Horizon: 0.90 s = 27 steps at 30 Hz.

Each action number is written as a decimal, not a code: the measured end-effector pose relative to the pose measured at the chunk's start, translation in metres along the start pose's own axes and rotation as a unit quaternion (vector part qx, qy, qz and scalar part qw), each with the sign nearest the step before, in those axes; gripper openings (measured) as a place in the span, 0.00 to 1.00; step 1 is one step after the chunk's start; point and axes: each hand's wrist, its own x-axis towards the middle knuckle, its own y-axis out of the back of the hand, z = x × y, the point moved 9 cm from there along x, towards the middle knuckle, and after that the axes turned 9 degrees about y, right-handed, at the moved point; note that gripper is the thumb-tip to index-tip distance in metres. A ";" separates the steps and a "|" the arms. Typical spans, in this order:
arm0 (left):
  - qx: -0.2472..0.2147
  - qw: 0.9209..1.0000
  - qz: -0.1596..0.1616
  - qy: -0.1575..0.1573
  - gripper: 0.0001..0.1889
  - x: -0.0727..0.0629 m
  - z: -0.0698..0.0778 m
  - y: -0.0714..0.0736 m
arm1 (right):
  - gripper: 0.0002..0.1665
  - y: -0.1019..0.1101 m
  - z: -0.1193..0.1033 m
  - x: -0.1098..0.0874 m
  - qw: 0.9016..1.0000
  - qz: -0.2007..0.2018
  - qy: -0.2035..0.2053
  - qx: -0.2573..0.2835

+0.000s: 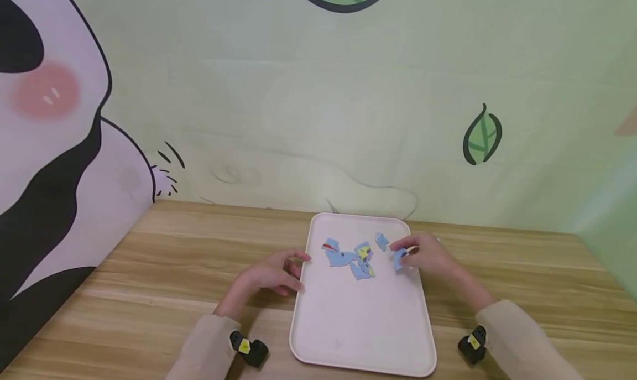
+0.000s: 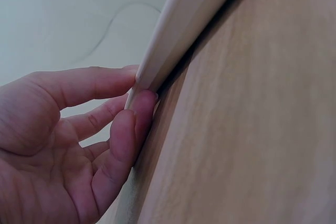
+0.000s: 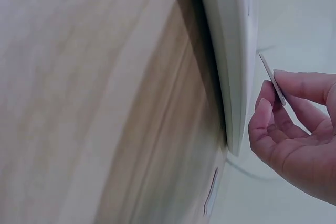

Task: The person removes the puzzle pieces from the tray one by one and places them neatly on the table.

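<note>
My right hand (image 1: 427, 253) pinches a light blue puzzle piece (image 1: 399, 259) between thumb and fingers over the right part of a white tray (image 1: 363, 324). In the right wrist view the piece (image 3: 272, 80) is seen edge-on and tilted. Another blue piece (image 1: 381, 241) lies alone just left of that hand. Farther left, a group of irregular blue pieces (image 1: 341, 258) with yellow and red print lies close together, edges meeting. My left hand (image 1: 273, 270) holds the tray's left rim; in the left wrist view its fingertips (image 2: 130, 76) are right at the rim and outer wall.
The tray stands on a wood-grain table (image 1: 174, 275), its far end near a pale green wall cloth (image 1: 318, 120) with a panda and leaves. A small flat thing (image 3: 211, 192) lies on the table beyond the tray, mostly hidden behind the right hand in the head view.
</note>
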 end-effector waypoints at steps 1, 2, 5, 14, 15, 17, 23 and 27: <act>0.000 1.000 0.000 0.000 0.29 0.000 0.000 0.000 | 0.16 0.002 0.001 -0.001 1.000 0.001 0.000 0.000; 0.001 1.000 0.000 0.000 0.29 0.000 0.000 0.000 | 0.16 0.004 0.002 -0.001 1.000 0.004 0.001 0.000; 0.000 1.000 0.000 0.002 0.29 -0.001 -0.001 0.000 | 0.16 0.011 0.006 -0.002 1.000 0.010 0.000 0.007; 0.002 1.000 0.000 0.003 0.29 -0.002 0.000 0.002 | 0.17 0.029 0.012 -0.009 1.000 0.025 0.013 0.002; 0.001 1.000 0.000 0.004 0.29 -0.003 0.000 0.002 | 0.17 0.030 0.013 -0.009 1.000 0.026 0.013 0.001; 0.001 1.000 0.001 0.006 0.29 -0.003 0.000 0.002 | 0.18 0.034 0.015 -0.011 1.000 0.029 0.012 -0.004; 0.001 1.000 0.006 0.010 0.29 -0.003 -0.001 0.002 | 0.17 0.042 0.022 -0.016 0.999 0.035 0.021 -0.018; 0.002 1.000 0.008 0.010 0.29 -0.002 -0.002 0.002 | 0.17 0.044 0.027 -0.017 0.999 0.039 0.025 -0.016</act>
